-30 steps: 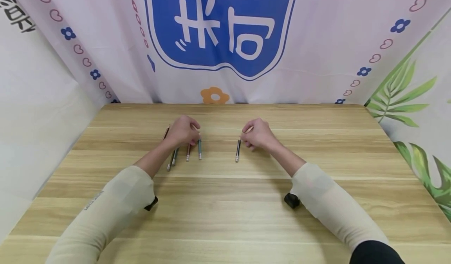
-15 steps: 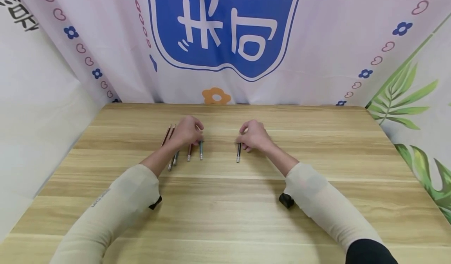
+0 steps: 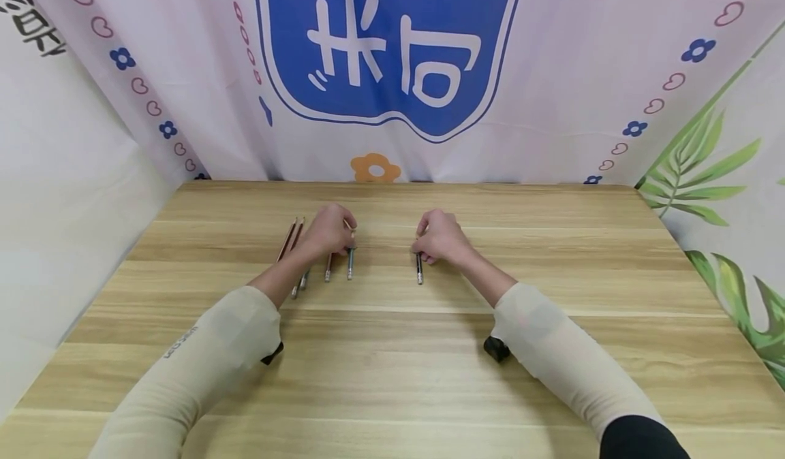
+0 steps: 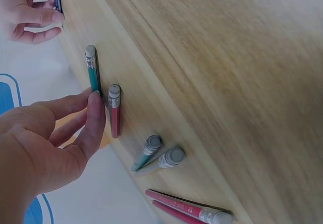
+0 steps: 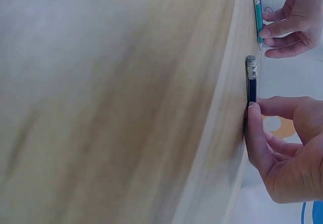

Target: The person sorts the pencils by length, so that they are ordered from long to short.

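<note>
In the head view my left hand point(image 3: 331, 231) pinches a teal pencil point(image 3: 350, 266) between thumb and forefinger; its eraser end points toward me. My right hand point(image 3: 440, 236) pinches a dark pencil point(image 3: 420, 272) the same way, to the right of the teal one. Both pencils lie on or very close to the wooden table point(image 3: 392, 350). Just left of the teal pencil lies a red pencil point(image 4: 115, 115), untouched in the left wrist view. The dark pencil's pointed end is hidden by my right fingers point(image 5: 256, 133).
Farther left, partly under my left forearm, lie two pencils side by side, a teal-bodied one point(image 4: 144, 158) and a paler one point(image 4: 164, 162). Beyond them are red pencils point(image 4: 186, 205). A printed curtain point(image 3: 570, 91) hangs behind the table's far edge.
The dark pencil has swung from a slant to nearly straight, its eraser end shifting slightly right. My right hand has moved slightly left. My left hand has shifted slightly right.
</note>
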`<state>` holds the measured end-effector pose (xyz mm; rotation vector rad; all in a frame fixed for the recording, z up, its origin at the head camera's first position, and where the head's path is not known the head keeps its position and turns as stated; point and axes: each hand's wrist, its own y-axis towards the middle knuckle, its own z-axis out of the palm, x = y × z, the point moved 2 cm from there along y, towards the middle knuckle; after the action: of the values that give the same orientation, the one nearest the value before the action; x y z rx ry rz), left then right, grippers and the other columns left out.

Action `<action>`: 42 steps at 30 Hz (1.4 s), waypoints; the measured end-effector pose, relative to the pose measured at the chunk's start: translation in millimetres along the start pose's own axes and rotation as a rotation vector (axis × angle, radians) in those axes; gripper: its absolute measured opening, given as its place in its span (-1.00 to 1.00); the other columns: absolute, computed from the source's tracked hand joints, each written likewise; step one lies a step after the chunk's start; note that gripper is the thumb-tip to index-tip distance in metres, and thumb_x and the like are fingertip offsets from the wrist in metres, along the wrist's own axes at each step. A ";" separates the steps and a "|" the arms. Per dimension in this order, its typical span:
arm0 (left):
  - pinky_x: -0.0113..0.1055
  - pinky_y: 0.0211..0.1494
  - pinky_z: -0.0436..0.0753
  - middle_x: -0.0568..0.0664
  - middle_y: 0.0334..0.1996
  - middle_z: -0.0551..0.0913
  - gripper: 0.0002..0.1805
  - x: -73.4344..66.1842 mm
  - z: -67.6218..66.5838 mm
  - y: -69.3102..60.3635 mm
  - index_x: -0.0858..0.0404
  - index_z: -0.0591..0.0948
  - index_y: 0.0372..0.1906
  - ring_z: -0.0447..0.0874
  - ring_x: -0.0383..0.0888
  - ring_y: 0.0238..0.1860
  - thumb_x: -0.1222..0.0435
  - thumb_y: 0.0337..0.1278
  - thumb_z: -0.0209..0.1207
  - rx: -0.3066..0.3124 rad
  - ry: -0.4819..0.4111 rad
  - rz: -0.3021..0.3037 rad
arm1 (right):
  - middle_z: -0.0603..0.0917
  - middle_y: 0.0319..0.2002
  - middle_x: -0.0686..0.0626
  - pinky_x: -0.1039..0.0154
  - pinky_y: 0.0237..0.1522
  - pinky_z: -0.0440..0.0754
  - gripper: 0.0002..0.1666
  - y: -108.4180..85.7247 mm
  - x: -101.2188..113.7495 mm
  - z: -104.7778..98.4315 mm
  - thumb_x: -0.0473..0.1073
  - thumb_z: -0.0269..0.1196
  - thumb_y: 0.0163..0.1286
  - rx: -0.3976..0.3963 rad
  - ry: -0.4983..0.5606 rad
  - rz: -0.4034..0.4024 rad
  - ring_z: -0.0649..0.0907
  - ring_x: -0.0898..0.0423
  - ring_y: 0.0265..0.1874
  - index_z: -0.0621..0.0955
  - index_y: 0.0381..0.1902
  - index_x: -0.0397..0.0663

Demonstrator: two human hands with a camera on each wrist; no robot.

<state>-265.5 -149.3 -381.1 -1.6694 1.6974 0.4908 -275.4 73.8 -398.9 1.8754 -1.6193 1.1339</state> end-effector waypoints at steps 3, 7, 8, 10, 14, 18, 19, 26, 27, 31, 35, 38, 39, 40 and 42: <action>-0.33 -0.31 0.83 0.28 -0.24 0.64 -0.67 -0.1 0.2 -0.6 0.59 0.61 0.05 0.76 -0.04 -0.43 0.66 0.17 0.28 0.002 -0.006 -0.003 | 0.70 -0.58 -0.15 0.33 -0.57 0.77 -0.78 -0.4 1.1 -0.5 -0.46 0.42 0.19 -0.004 -0.012 0.002 0.66 0.14 -0.70 0.57 -0.29 -0.31; -0.32 -0.29 0.84 0.27 -0.24 0.64 -0.67 -1.1 -0.6 -1.5 0.60 0.61 0.04 0.78 -0.01 -0.40 0.66 0.15 0.29 -0.001 -0.017 -0.001 | 0.71 -0.57 -0.14 0.33 -0.56 0.77 -0.83 -0.6 2.5 -1.0 -0.46 0.41 0.19 -0.006 -0.033 0.002 0.67 0.15 -0.69 0.59 -0.33 -0.30; -0.31 -0.29 0.84 0.27 -0.25 0.64 -0.68 -1.4 -0.8 -1.7 0.60 0.61 0.04 0.79 0.00 -0.39 0.66 0.15 0.29 -0.002 -0.019 0.000 | 0.71 -0.56 -0.14 0.33 -0.56 0.77 -0.84 -0.5 2.8 -1.1 -0.45 0.41 0.19 -0.006 -0.035 0.003 0.67 0.15 -0.69 0.60 -0.34 -0.30; -0.30 -0.27 0.85 0.27 -0.25 0.64 -0.68 -1.7 -1.1 -2.1 0.60 0.61 0.03 0.79 0.02 -0.36 0.66 0.15 0.29 -0.004 -0.024 0.003 | 0.71 -0.55 -0.14 0.34 -0.54 0.77 -0.87 -0.5 3.5 -0.9 -0.45 0.41 0.21 -0.001 -0.041 0.004 0.67 0.14 -0.69 0.62 -0.36 -0.30; -0.30 -0.27 0.85 0.27 -0.24 0.63 -0.68 -1.4 -0.9 -2.1 0.61 0.61 0.02 0.80 0.06 -0.33 0.66 0.14 0.29 -0.004 -0.032 0.004 | 0.72 -0.52 -0.15 0.32 -0.51 0.79 -0.91 -0.5 4.8 -0.6 -0.44 0.38 0.22 0.010 -0.052 0.015 0.66 0.14 -0.67 0.64 -0.38 -0.29; -0.32 -0.26 0.84 0.36 -0.13 0.64 -0.67 -0.4 -0.2 -2.1 0.63 0.61 0.05 0.81 0.11 -0.26 0.66 0.17 0.28 -0.002 -0.031 0.009 | 0.70 -0.52 -0.13 0.31 -0.52 0.79 -0.93 -1.5 5.9 -1.5 -0.42 0.38 0.23 0.020 -0.044 0.021 0.64 0.15 -0.67 0.65 -0.37 -0.28; -0.33 -0.25 0.84 0.38 -0.09 0.64 -0.67 0.0 -0.1 -2.2 0.63 0.60 0.07 0.81 0.13 -0.24 0.66 0.18 0.27 -0.001 -0.029 0.013 | 0.69 -0.53 -0.12 0.31 -0.53 0.79 -0.94 -2.0 5.8 -2.0 -0.42 0.37 0.23 0.026 -0.032 0.019 0.63 0.15 -0.67 0.65 -0.37 -0.28; -0.34 -0.26 0.84 0.44 -0.03 0.65 -0.68 3.4 0.4 -1.7 0.66 0.61 0.06 0.82 0.17 -0.20 0.66 0.20 0.26 -0.009 -0.035 0.044 | 0.69 -0.57 -0.10 0.33 -0.60 0.74 -0.96 -2.5 3.9 -6.8 -0.38 0.32 0.27 0.061 0.081 0.021 0.64 0.15 -0.66 0.65 -0.32 -0.28; -0.34 -0.26 0.84 0.44 -0.05 0.65 -0.69 3.7 0.5 -1.4 0.66 0.61 0.05 0.82 0.16 -0.21 0.66 0.19 0.27 -0.010 -0.036 0.045 | 0.70 -0.56 -0.10 0.33 -0.59 0.74 -0.95 -2.4 4.2 -7.5 -0.38 0.32 0.28 0.064 0.095 0.030 0.65 0.15 -0.64 0.65 -0.31 -0.28; -0.32 -0.24 0.84 0.41 -0.09 0.66 -0.71 3.9 -0.3 -1.2 0.65 0.62 0.01 0.81 0.15 -0.22 0.66 0.18 0.28 -0.008 -0.050 0.039 | 0.73 -0.51 -0.11 0.32 -0.57 0.74 -0.93 -2.7 6.0 -10.4 -0.39 0.31 0.29 0.081 0.142 0.065 0.67 0.12 -0.61 0.64 -0.26 -0.30; -0.32 -0.24 0.84 0.39 -0.10 0.66 -0.76 2.3 -1.5 -2.7 0.63 0.64 -0.04 0.80 0.10 -0.25 0.66 0.18 0.28 -0.004 -0.062 0.030 | 0.74 -0.48 -0.13 0.30 -0.53 0.76 -0.91 -3.3 8.1 -12.9 -0.42 0.29 0.29 0.097 0.171 0.096 0.67 0.11 -0.59 0.63 -0.24 -0.29; -0.35 -0.29 0.84 0.36 -0.12 0.66 -0.80 0.9 -0.9 -3.9 0.62 0.66 -0.09 0.79 0.04 -0.31 0.67 0.17 0.28 -0.001 -0.067 0.026 | 0.73 -0.47 -0.12 0.29 -0.51 0.77 -0.91 -2.9 8.3 -13.3 -0.43 0.28 0.30 0.102 0.184 0.112 0.68 0.11 -0.57 0.63 -0.23 -0.28; -0.36 -0.30 0.83 0.35 -0.12 0.66 -0.80 0.5 -0.6 -4.2 0.61 0.66 -0.10 0.79 0.03 -0.32 0.67 0.17 0.28 0.000 -0.069 0.024 | 0.73 -0.47 -0.12 0.28 -0.51 0.77 -0.91 -3.0 8.4 -13.3 -0.42 0.28 0.30 0.102 0.188 0.114 0.68 0.10 -0.57 0.63 -0.22 -0.27; -0.36 -0.30 0.83 0.35 -0.12 0.66 -0.80 0.4 -0.5 -4.5 0.61 0.66 -0.10 0.79 0.02 -0.32 0.67 0.17 0.27 0.002 -0.070 0.024 | 0.73 -0.47 -0.11 0.28 -0.51 0.77 -0.91 -2.9 8.5 -13.2 -0.42 0.28 0.30 0.101 0.192 0.116 0.68 0.10 -0.56 0.63 -0.22 -0.27; -0.36 -0.30 0.83 0.35 -0.11 0.66 -0.80 0.9 -0.2 -4.1 0.61 0.66 -0.09 0.79 0.03 -0.31 0.67 0.16 0.28 0.002 -0.070 0.018 | 0.73 -0.47 -0.11 0.28 -0.51 0.77 -0.90 -2.9 8.6 -13.0 -0.42 0.28 0.31 0.099 0.201 0.121 0.69 0.09 -0.55 0.63 -0.21 -0.26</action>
<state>-261.4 -150.5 -380.8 -1.6179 1.6627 0.5498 -276.7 79.0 -383.9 1.6782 -1.6064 1.4281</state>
